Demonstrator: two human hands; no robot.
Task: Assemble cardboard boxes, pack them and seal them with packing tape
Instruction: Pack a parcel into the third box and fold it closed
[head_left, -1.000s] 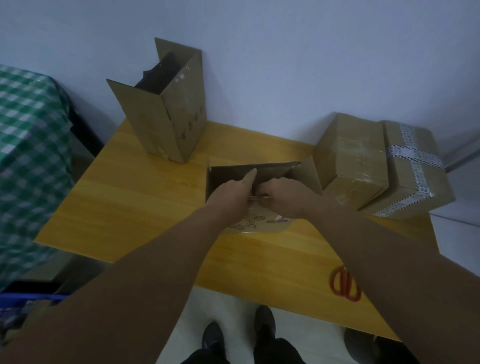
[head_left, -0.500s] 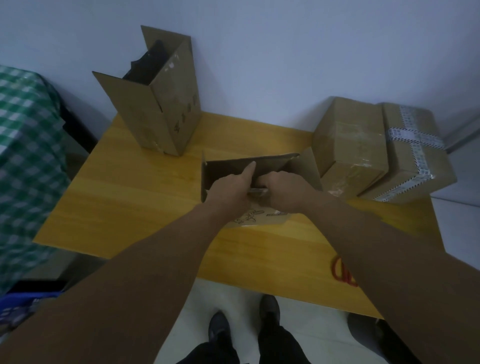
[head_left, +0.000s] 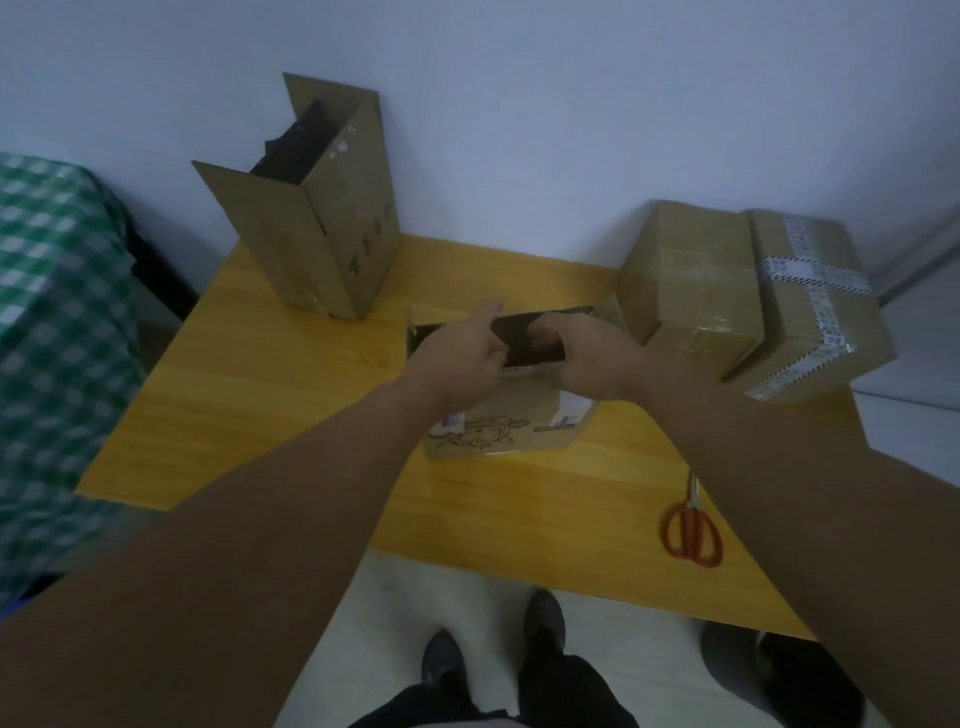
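Standing back-left on the counter (head_left: 260, 395) is a tall open box (head_left: 332, 249). At centre, the left hand (head_left: 460, 358) and right hand (head_left: 595, 361) each grip an end of a dark flat item (head_left: 524, 338) over the small printed box (head_left: 498, 431). Sealed boxes (head_left: 691, 291) sit right.

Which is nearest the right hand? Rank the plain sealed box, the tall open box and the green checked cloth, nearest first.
1. Plain sealed box: just right of the right hand.
2. Tall open box: back left of the table.
3. Green checked cloth: far left, beyond the table.
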